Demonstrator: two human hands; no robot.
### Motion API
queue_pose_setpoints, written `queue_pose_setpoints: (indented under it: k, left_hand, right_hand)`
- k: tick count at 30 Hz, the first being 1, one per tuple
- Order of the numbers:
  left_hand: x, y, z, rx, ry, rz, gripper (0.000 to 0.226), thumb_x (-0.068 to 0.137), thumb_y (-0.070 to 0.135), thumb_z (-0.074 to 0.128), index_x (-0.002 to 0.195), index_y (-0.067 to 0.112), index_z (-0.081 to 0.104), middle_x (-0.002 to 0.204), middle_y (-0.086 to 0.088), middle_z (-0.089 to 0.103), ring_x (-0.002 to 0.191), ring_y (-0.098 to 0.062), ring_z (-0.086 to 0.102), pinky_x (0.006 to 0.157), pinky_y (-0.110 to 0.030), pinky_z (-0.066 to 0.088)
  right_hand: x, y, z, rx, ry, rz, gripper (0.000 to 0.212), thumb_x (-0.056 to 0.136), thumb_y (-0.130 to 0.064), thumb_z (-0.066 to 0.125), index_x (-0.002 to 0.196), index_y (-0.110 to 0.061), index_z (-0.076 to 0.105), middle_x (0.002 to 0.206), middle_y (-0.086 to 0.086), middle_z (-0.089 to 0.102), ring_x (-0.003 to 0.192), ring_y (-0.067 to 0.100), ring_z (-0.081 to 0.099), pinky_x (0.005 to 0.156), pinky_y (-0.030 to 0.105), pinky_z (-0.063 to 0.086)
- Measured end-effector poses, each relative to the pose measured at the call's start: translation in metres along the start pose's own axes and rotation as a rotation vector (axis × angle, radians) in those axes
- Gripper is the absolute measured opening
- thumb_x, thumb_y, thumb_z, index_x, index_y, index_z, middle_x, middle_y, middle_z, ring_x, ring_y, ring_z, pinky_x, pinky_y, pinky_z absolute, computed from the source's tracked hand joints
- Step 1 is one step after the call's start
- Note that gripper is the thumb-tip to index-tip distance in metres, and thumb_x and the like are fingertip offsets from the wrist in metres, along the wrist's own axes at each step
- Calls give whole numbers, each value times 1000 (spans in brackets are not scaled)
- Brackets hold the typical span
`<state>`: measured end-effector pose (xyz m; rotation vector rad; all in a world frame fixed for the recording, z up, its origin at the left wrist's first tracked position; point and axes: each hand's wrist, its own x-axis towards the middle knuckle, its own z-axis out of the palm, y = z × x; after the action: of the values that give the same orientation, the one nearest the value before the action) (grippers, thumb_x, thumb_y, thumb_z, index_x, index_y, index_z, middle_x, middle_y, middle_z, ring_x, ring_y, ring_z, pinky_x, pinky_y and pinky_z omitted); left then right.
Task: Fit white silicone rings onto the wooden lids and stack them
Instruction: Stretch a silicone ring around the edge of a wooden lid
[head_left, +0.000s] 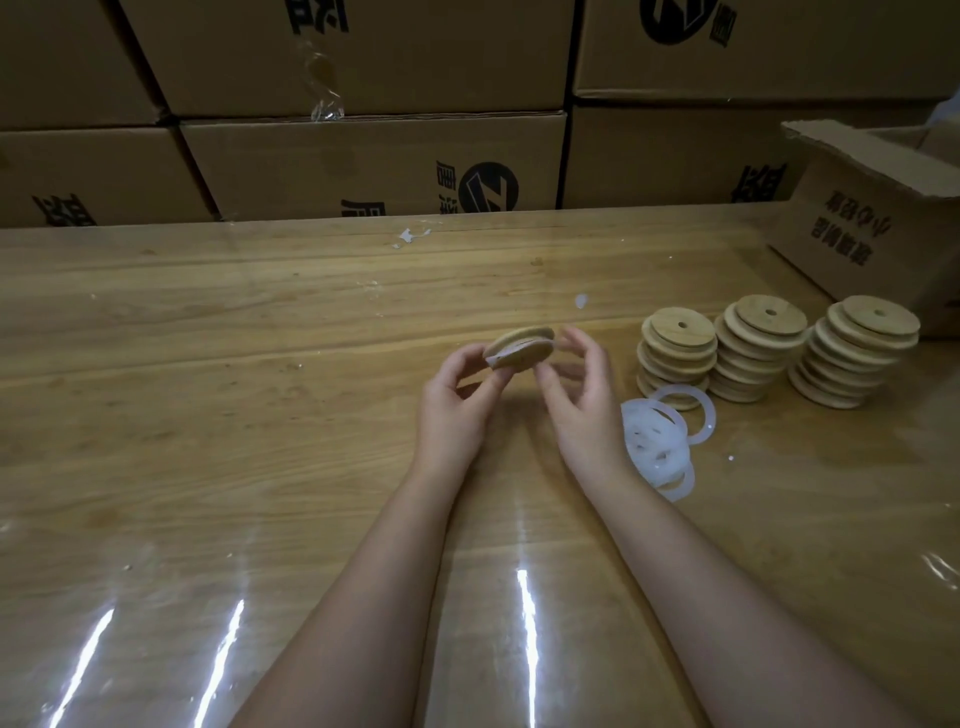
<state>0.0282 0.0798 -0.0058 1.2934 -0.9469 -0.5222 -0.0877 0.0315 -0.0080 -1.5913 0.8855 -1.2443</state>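
Observation:
Above the middle of the table, my left hand (457, 400) pinches a round wooden lid (519, 348) held tilted, with a white silicone ring partly around its edge. My right hand (582, 400) grips the lid's right side, thumb under it and fingers curled at the rim. A loose pile of white silicone rings (660, 441) lies on the table just right of my right hand. Three stacks of wooden lids stand further right: the left stack (675, 358), the middle stack (756, 348) and the right stack (857, 358).
The wooden table (260, 415) is covered with shiny clear film. An open cardboard box (872, 223) sits at the far right. Stacked cardboard cartons (363, 156) wall off the table's back edge. Small white scraps (410, 236) lie near the back.

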Motion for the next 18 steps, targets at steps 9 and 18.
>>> queue_pose_setpoints:
  k: [9, 18]
  left_hand:
    - [-1, -3, 1, 133, -19, 162, 31, 81, 2, 69, 99, 25, 62, 98, 12, 58, 89, 9, 57, 76, -8, 44]
    - [1, -8, -1, 200, -59, 189, 28, 82, 7, 70, 105, 22, 64, 101, 14, 56, 95, 6, 56, 79, -12, 47]
  right_hand:
    - [-2, -7, -2, -308, 91, -283, 11, 81, -9, 70, 93, -10, 70, 107, 1, 50, 105, 28, 51, 94, 33, 41]
    - [1, -4, -3, -209, 51, -213, 7, 87, -5, 61, 87, -8, 67, 99, -3, 50, 102, 21, 52, 90, 33, 44]
